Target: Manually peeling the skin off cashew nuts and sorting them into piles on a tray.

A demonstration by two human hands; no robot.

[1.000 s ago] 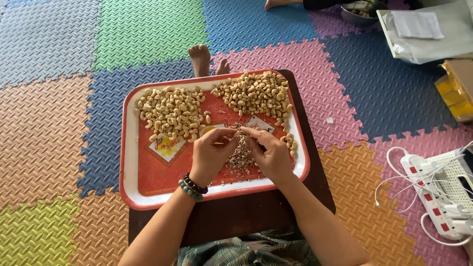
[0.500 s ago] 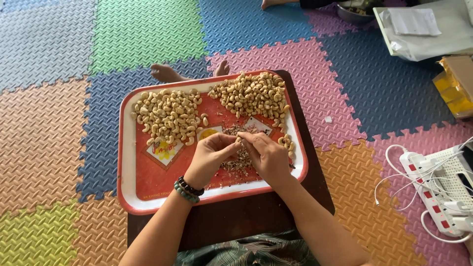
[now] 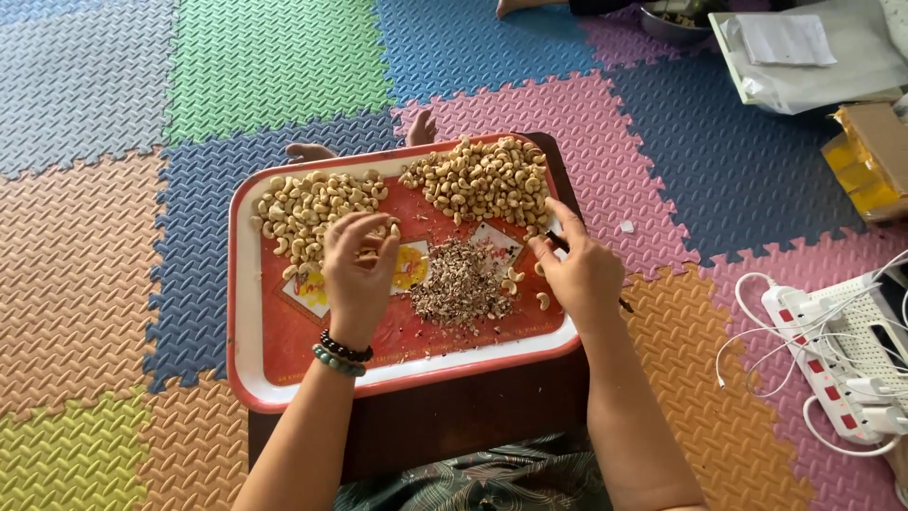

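Note:
A red tray with a white rim (image 3: 248,312) lies on a low dark table (image 3: 454,416). It holds a pale cashew pile (image 3: 303,203) at the left, a browner cashew pile (image 3: 482,178) at the back right, and a heap of brown skins (image 3: 461,281) in the middle. My left hand (image 3: 357,274), with bead bracelets on the wrist, hovers over the near edge of the pale pile, fingers spread and curled down. My right hand (image 3: 579,273) grips a thin dark tool (image 3: 625,306) while its fingers reach for the browner pile's near edge. A few loose cashews (image 3: 542,300) lie beside it.
Toes of a foot (image 3: 307,151) show beyond the tray's far rim. Coloured foam mats (image 3: 113,246) cover the floor. A white power strip with cables (image 3: 828,364) lies at the right. A yellow box (image 3: 865,170), a plastic bag with papers (image 3: 804,57) and a metal bowl (image 3: 672,21) sit at the back right.
My hands have parted from over the skin heap: the left went to the pale pile, the right to the browner pile. The heap now lies uncovered.

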